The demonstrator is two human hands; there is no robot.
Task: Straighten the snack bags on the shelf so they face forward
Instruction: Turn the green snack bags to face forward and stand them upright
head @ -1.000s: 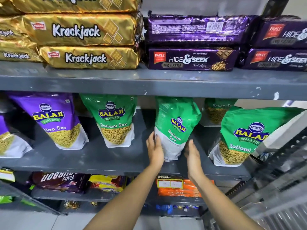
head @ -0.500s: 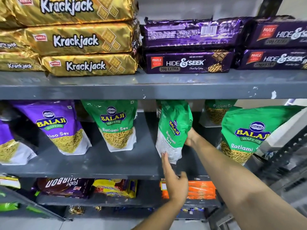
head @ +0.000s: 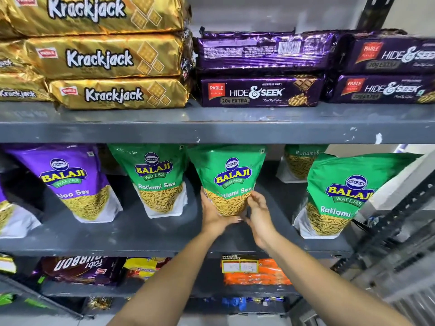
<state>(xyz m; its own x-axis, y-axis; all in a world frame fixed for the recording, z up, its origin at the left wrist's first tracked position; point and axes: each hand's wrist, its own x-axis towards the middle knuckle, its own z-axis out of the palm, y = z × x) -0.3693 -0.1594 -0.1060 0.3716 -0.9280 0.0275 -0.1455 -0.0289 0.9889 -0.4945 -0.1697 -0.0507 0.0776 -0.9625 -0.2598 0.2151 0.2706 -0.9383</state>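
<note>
A green Ratlami Sev bag stands upright in the middle of the grey middle shelf, its front facing me. My left hand cups its lower left corner and my right hand holds its lower right edge. To its left stand another green Ratlami Sev bag and a purple Aloo Sev bag, both facing forward. A third green bag leans at the right, turned slightly left. One more green bag sits behind, partly hidden.
The upper shelf carries stacked gold Krackjack packs and purple Hide & Seek packs. Below lie brown biscuit packs and orange packs behind a price tag. A perforated metal upright stands at the right.
The middle green bag was turned sideways and now faces forward. My left hand rose from below the shelf edge to its lower left, and my right hand came from behind it to its lower right.
</note>
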